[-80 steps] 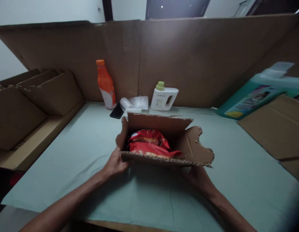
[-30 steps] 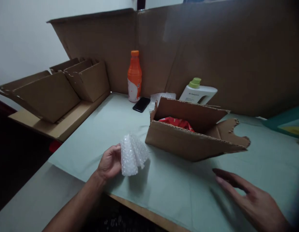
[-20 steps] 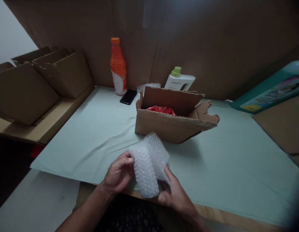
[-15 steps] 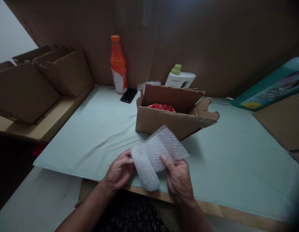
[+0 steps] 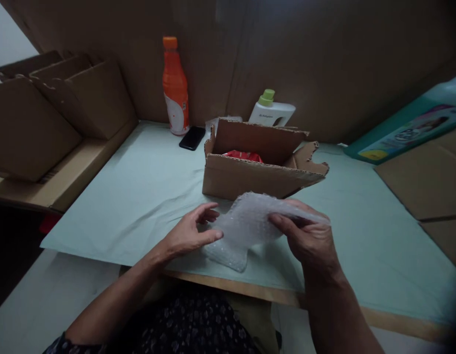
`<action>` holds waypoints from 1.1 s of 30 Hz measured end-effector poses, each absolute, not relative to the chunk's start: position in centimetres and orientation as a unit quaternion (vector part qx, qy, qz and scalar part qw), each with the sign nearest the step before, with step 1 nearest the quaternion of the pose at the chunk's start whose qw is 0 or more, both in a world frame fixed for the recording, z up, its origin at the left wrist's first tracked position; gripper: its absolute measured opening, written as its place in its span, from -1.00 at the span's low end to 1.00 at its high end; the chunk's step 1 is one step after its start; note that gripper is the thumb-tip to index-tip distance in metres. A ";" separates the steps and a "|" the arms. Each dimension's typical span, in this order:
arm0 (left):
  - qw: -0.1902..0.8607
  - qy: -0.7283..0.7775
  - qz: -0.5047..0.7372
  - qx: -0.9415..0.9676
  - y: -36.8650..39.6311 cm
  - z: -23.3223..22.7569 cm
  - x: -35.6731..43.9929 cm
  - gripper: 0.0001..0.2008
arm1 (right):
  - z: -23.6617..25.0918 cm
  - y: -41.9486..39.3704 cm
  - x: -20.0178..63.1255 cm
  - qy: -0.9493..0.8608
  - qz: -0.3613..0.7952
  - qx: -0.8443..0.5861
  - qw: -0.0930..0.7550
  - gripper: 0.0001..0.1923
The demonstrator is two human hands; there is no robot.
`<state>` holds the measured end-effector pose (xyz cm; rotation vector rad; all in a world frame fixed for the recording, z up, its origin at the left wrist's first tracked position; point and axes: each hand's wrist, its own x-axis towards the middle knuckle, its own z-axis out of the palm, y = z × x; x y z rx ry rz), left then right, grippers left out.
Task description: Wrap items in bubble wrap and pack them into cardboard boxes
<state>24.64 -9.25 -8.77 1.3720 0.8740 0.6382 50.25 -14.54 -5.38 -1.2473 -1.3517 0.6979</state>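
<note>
A folded sheet of bubble wrap [image 5: 250, 223] hangs over the front of the table, pinched between the thumb and fingers of my right hand [image 5: 309, 236]. My left hand [image 5: 193, 231] is at the wrap's left side, thumb and fingers spread apart; its thumb tip overlaps the wrap, and I cannot tell whether it touches. Just behind the wrap stands an open cardboard box [image 5: 246, 177] with its flaps up. Something red and shiny [image 5: 244, 156] shows inside it, mostly hidden by the front wall.
Behind the box are an orange bottle [image 5: 175, 88], a black phone [image 5: 192, 138] and a white jug with a green cap [image 5: 272, 113]. A large teal bottle [image 5: 408, 123] leans at the right. Folded cardboard boxes [image 5: 32, 128] stand at the left.
My right hand has moved right and up, drawing the bubble wrap with it. My left hand's fingers have spread and let go of the wrap's rolled end. The view has shifted slightly.
</note>
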 end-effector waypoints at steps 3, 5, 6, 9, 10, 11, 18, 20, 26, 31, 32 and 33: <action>0.677 0.329 0.223 0.620 -9.8 -9.4 25.8 -0.54 | -6.1 -13.2 50.5 -0.570 0.310 -0.538 0.539 -0.81; 0.693 0.332 0.197 0.609 -10.2 -10.1 26.0 -0.56 | -7.3 -12.1 50.6 -0.574 0.295 -0.560 0.520 -0.78; 0.675 0.357 0.188 0.617 -10.3 -10.4 25.9 -0.54 | -7.9 -11.7 50.7 -0.581 0.281 -0.577 0.500 -0.77; 0.551 0.450 0.177 0.680 -10.2 -10.7 25.0 -0.47 | -9.3 -11.5 51.6 -0.614 0.220 -0.651 0.387 -0.70; 0.507 0.470 0.181 0.700 -9.9 -10.6 24.6 -0.47 | -9.4 -11.8 52.1 -0.617 0.194 -0.676 0.353 -0.68; 0.472 0.483 0.190 0.712 -9.5 -10.5 24.1 -0.48 | -9.3 -12.3 52.7 -0.613 0.167 -0.698 0.330 -0.67; 0.353 0.500 0.341 0.714 -3.4 -10.7 24.5 -0.28 | -7.4 -13.5 56.9 -0.527 0.088 -0.760 0.369 -0.54; 0.367 0.466 0.352 0.724 -1.9 -11.1 25.9 -0.28 | -7.6 -11.9 57.4 -0.528 0.162 -0.761 0.342 -0.51; 0.388 0.435 0.359 0.729 1.7 -10.4 29.3 -0.42 | -8.9 -5.5 58.6 -0.546 0.244 -0.720 0.352 -0.47; 0.364 0.449 0.375 0.724 7.5 -9.8 30.3 -0.31 | -9.4 0.6 58.5 -0.562 0.243 -0.671 0.418 -0.35; 0.358 0.453 0.377 0.724 8.4 -10.0 30.4 -0.29 | -9.5 1.4 58.4 -0.564 0.250 -0.659 0.431 -0.34; 0.349 0.461 0.380 0.722 8.9 -10.2 30.3 -0.26 | -9.7 1.8 58.3 -0.563 0.255 -0.649 0.443 -0.34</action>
